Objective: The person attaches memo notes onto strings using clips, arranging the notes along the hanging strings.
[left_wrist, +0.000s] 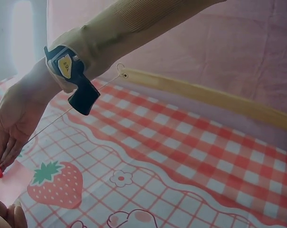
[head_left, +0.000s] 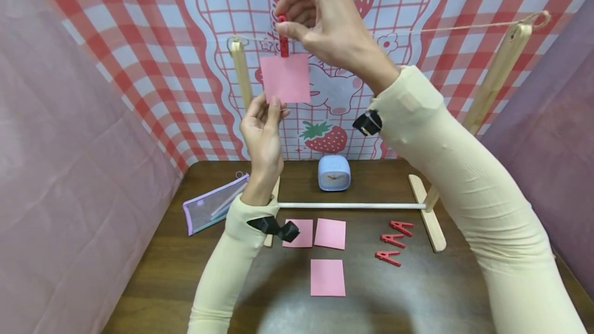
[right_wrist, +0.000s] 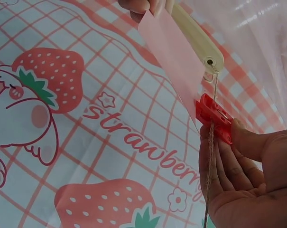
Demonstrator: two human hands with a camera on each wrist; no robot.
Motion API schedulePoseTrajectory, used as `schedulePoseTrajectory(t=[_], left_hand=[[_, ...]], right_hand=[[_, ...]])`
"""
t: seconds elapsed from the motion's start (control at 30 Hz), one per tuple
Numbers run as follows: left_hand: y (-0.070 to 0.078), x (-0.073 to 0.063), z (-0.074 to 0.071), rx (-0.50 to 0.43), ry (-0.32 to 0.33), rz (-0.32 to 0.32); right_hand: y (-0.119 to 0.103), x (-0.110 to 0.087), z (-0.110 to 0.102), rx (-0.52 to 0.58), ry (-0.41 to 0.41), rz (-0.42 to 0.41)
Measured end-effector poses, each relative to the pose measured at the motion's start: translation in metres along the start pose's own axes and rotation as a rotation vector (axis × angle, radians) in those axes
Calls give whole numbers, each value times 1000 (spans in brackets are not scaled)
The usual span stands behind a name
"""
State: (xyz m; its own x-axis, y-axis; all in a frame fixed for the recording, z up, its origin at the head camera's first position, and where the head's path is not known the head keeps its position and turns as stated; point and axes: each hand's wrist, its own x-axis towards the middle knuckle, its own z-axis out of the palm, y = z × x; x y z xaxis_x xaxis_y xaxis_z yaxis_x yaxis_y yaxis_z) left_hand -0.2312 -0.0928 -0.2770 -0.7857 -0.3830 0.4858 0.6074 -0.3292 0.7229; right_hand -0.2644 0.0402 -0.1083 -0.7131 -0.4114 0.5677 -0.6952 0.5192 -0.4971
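Note:
My right hand (head_left: 331,22) pinches a red clothespin (head_left: 284,45) by its upper end, up at the string (head_left: 457,28) tied between two wooden posts. The clothespin's lower end overlaps the top edge of a pink paper square (head_left: 285,79). Below, my left hand (head_left: 262,128) pinches the paper's bottom edge between thumb and fingers. In the right wrist view, the clothespin (right_wrist: 214,116) sits at the string and meets the pink paper (right_wrist: 171,61). The left wrist view shows the right hand (left_wrist: 17,116) at the clothespin, with only some left fingertips at the lower corner.
Several pink paper squares (head_left: 328,278) lie on the dark wooden table (head_left: 371,293), with three red clothespins (head_left: 388,257) to their right. A blue clock (head_left: 334,173) stands behind the white bar (head_left: 352,205). At left lies a mesh pencil pouch (head_left: 213,207). Wooden posts (head_left: 498,73) rise at both sides.

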Motion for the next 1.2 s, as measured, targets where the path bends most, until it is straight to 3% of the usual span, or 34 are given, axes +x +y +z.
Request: schedulePoseTrajectory(t=[0.6,0.83,1.2], left_hand=[[1,0,3,-55,30,-17],[0,-1,2,-51,20,-8],[-5,-7,-1,-104,-16,-36]], right_hand=[[3,-3,5,40,-73,0],[5,-5,5,24,-56,-43],[4,-12,-6,23,3,-34]])
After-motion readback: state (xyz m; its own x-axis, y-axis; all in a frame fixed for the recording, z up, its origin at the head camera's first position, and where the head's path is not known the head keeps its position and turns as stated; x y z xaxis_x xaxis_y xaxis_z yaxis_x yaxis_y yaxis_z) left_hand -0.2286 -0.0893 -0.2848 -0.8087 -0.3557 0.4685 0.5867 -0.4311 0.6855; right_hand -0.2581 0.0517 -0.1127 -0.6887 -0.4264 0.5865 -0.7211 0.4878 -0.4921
